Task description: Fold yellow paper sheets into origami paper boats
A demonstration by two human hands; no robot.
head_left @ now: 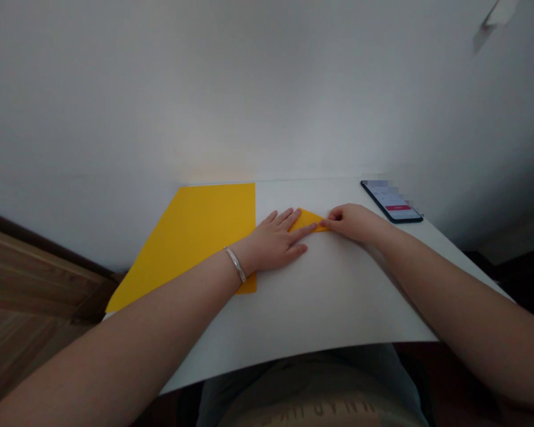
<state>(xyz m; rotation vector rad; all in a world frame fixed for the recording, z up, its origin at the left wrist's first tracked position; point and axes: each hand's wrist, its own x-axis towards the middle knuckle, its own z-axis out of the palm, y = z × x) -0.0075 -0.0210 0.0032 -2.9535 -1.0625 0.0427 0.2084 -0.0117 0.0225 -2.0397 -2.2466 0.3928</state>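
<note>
A small folded piece of yellow paper lies on the white table, pointed toward the right. My left hand, with a silver bracelet at the wrist, rests flat with its fingers spread, pressing on the left part and near edge of the folded paper. At the paper's right corner, my right hand pinches the tip between thumb and fingers. Part of the folded paper is hidden under the left fingers. A large yellow sheet lies flat on the left, partly beneath my left wrist and forearm.
A phone with its screen lit lies at the back right of the white table. The table's far edge meets a pale wall. Brown wooden furniture stands at the left.
</note>
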